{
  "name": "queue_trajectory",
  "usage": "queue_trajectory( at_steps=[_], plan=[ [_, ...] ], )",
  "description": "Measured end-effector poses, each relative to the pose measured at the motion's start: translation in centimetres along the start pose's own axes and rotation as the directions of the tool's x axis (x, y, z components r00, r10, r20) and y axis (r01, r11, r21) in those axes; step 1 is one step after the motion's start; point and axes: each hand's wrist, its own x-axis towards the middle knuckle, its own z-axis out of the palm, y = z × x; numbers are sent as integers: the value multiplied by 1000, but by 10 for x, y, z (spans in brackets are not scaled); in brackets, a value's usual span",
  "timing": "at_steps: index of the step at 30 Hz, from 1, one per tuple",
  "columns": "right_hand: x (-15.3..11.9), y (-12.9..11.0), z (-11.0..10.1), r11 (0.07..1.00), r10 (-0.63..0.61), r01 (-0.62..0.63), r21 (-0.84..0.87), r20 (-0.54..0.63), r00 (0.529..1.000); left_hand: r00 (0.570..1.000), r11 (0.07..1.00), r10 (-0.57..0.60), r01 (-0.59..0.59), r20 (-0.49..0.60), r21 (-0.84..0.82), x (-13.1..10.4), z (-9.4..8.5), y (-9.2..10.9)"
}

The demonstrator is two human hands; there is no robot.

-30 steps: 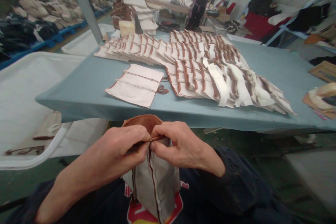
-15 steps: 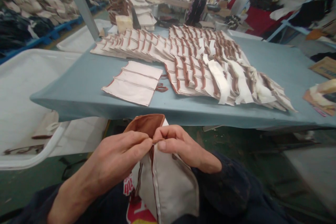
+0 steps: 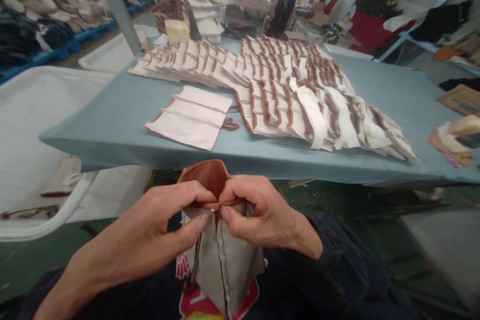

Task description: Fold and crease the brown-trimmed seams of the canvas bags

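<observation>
Here, pale cloth bag (image 3: pixel 242 255), curved rim (image 3: pixel 213 205), ridged seam (image 3: pixel 222 255)

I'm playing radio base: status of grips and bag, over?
Left grip, right grip: holding bag by brown rim. Bag open on top. No obstruction seen.

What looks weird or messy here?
Nothing looks spilled or torn. One flat cream piece lies alone in front of the overlapping rows, and white strips sprawl crookedly across them. Nothing odd stands out on the bag that the left hand and right hand hold.
</observation>
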Motion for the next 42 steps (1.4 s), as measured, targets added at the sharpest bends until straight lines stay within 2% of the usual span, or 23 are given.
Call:
queue_trajectory(
  at_steps=[3, 5, 8, 13, 16, 18, 21, 24, 28, 31, 38, 42],
  plan=[
    [0, 0, -2, 982, -143, 141, -126, -13, 990, 994, 998, 7, 1, 108, -68, 7, -8, 5],
    [1, -1, -3, 968, -185, 184, -170, 12, 983, 992, 997, 39, -30, 120, -76, 11, -9, 5],
    [1, -4, -5, 958, -183, 184, -222, 26, 983, 991, 994, 94, -88, 95, -65, 15, -5, 1],
    [-2, -5, -7, 973, -96, 102, -206, 36, 995, 989, 991, 133, -132, 63, -9, 13, -1, -3],
    [-2, -8, -7, 999, -35, 37, -26, 71, 997, 982, 983, 186, -185, 23, -16, 11, 0, 3],
    [-2, -12, -6, 980, 36, -63, 190, 140, 990, 980, 969, 199, -198, -12, -144, 10, 2, 11],
    [0, -18, -1, 840, 143, -255, 478, 259, 955, 987, 920, 143, -160, -73, -359, 9, 6, 22],
    [3, -20, 3, 724, 192, -345, 597, 306, 932, 989, 882, 85, -129, -117, -453, 6, 13, 21],
    [5, -18, 4, 712, 276, -425, 559, 335, 901, 993, 857, -6, -57, -120, -513, 2, 19, 10],
    [5, -16, 2, 746, 336, -453, 489, 312, 889, 991, 862, -27, -43, -131, -505, 1, 20, 4],
    [5, -17, -5, 855, 311, -374, 360, 221, 924, 996, 919, 6, -43, -94, -391, -3, 21, -4],
    [8, -22, -10, 889, 266, -331, 316, 231, 936, 989, 919, 55, -104, -137, -380, -4, 22, -5]
  ],
)
